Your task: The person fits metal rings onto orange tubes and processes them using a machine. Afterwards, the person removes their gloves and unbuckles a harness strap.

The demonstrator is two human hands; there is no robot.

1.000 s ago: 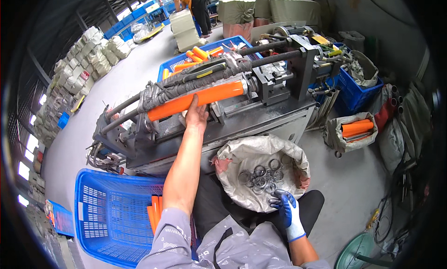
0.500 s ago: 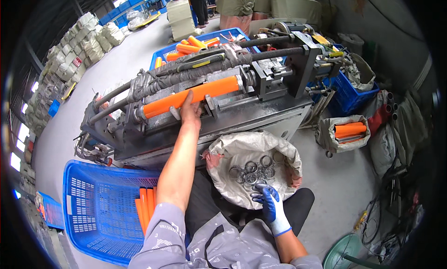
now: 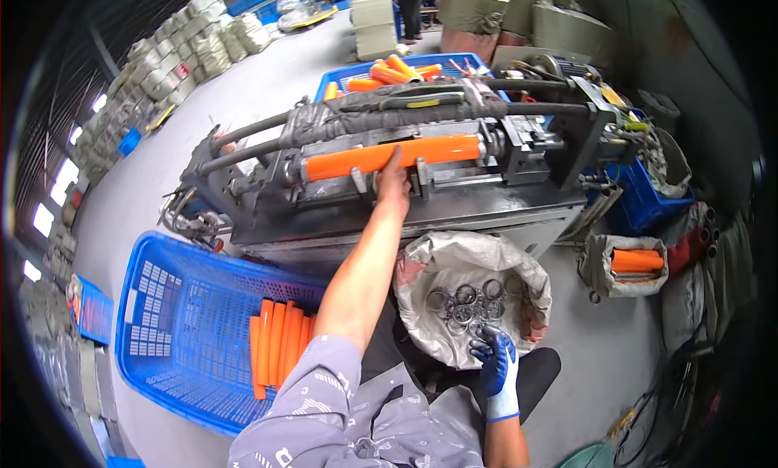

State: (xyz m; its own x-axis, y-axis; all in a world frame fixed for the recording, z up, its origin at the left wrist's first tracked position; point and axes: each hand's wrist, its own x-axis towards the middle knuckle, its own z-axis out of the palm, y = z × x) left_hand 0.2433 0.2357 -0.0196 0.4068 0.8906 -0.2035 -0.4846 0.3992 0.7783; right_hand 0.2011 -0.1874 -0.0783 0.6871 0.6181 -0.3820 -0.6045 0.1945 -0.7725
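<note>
An orange tube lies lengthwise in the dark metal machine, its ends between the two end fittings. My bare left hand grips the tube near its middle from the front, one finger up over its face; the rest of its fingers are partly hidden. My right hand, in a blue and white glove, has its fingers curled together at the near rim of a whitish woven sack. Several metal rings lie inside that sack, just beyond the fingertips. Whatever the right fingers hold is too small to tell.
To my left stands a blue plastic crate with several orange tubes. Behind the machine is another blue crate of orange pieces. A smaller sack with orange tubes sits on the floor at right, near loose cables.
My view has swung left, so the whole scene sits farther right and more tubes show in the left crate. The left hand stays on the tube; the right stays by the rings.
</note>
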